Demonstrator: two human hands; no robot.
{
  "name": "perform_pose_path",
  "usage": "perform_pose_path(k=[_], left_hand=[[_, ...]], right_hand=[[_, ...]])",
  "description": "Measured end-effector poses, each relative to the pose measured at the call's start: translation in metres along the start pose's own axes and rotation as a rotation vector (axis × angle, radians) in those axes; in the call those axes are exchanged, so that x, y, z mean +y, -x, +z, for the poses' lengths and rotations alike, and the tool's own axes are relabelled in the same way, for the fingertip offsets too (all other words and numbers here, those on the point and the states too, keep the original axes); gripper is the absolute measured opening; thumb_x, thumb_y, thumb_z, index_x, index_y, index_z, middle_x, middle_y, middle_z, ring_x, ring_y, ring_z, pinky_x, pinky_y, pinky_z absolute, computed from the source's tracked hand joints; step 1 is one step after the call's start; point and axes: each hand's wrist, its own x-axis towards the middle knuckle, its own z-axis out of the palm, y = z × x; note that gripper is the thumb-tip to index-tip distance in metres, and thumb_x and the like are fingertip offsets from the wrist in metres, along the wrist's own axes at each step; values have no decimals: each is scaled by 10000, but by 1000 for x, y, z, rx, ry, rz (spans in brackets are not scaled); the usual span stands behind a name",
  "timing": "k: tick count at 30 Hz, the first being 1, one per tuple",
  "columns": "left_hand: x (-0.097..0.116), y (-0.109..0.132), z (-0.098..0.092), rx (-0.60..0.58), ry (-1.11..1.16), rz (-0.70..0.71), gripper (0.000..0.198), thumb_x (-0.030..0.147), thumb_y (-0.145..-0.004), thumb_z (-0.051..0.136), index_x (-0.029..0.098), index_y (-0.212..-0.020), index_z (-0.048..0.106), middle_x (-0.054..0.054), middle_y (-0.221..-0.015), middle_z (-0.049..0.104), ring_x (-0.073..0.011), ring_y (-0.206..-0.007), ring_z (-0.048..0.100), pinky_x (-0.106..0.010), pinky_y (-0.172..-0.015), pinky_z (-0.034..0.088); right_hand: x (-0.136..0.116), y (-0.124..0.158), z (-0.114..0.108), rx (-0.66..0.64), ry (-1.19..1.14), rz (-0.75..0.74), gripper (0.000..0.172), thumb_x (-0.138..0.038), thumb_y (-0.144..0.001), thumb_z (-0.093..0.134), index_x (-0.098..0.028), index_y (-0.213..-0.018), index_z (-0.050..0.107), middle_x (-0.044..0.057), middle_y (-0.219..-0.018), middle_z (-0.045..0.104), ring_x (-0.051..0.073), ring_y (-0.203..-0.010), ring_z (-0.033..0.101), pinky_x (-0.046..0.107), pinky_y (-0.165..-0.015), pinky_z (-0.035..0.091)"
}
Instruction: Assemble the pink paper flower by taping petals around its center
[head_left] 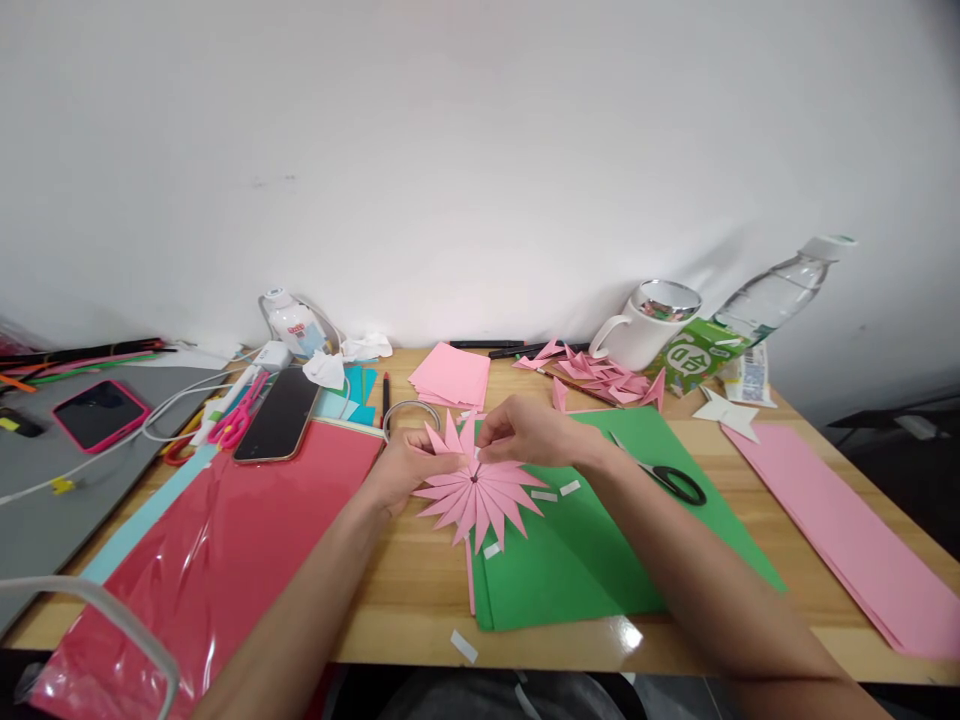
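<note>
Wooden table [405, 580] against a white wall, cluttered. Red glossy sheet [217, 560] covers the front-left corner and hangs over the front edge. Green sheet [585, 560] lies centre-right, reaching the front edge. Long pink sheets [840, 520] run along the right edge. Water bottle [780, 290] leans at the back-right corner, with a white mug [645, 330] just beside it on its left. Dark phone [279, 418] sits back-left, overlapping the red sheet's top edge. Pink paper flower [480, 500], a flat star of pointed petals, lies mid-table, half on bare wood and half on the green sheet's left edge. Left hand [409, 468] is at the flower's upper-left, fingers closed narrow on a petal. Right hand [529, 432] is at the flower's top, fingertips pinched tight on a petal near the centre; possibly a tape bit is in there too, cannot tell. Black scissors [671, 480] rest on the green sheet, right of the right wrist. White tape bits [545, 496] lie on the green sheet just beside the flower.
</note>
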Motion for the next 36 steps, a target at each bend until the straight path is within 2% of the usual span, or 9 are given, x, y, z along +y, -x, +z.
perform_pose_path(k=[5,14,20,27,30,36], left_hand=[[4,2,4,49,-2,11,294,273,-414,834,82,-559,663,-34,-525,637,-98,-468,533,-196,-448,380],[-2,-2,0,8,86,18,251,250,-462,824,101,-580,660,-14,-532,632,-87,-459,525,-192,-438,378],[-5,-6,-3,-4,95,24,245,251,-488,817,105,-625,675,-22,-571,650,-94,-481,544,-196,-454,394],[-6,-6,-1,29,84,35,262,264,-489,817,99,-609,652,-14,-551,630,-82,-467,516,-186,-435,357],[-6,-6,1,47,75,24,272,267,-475,821,103,-588,634,6,-506,596,-66,-427,474,-181,-409,321],[-10,-7,1,53,77,25,276,271,-472,819,104,-581,629,4,-517,599,-69,-435,478,-184,-417,329]], right_hand=[[1,-2,2,-21,67,-55,149,-249,-669,556,-138,-582,605,-52,-500,450,70,-492,366,199,-452,248],[-3,-3,7,106,77,-44,108,-183,-628,562,-111,-592,633,-9,-555,561,89,-534,460,187,-482,311],[-6,-2,6,121,75,-34,104,-190,-645,572,-115,-621,642,-9,-574,569,91,-553,468,188,-507,326],[-9,1,5,202,212,-67,154,-144,-681,521,-116,-632,664,-4,-568,586,85,-553,463,197,-512,290],[-11,2,6,242,279,-46,161,-138,-677,525,-118,-651,682,3,-567,603,84,-538,467,203,-508,272],[-16,1,11,244,452,14,151,-185,-707,558,-145,-699,704,25,-609,632,110,-576,521,210,-524,261]])
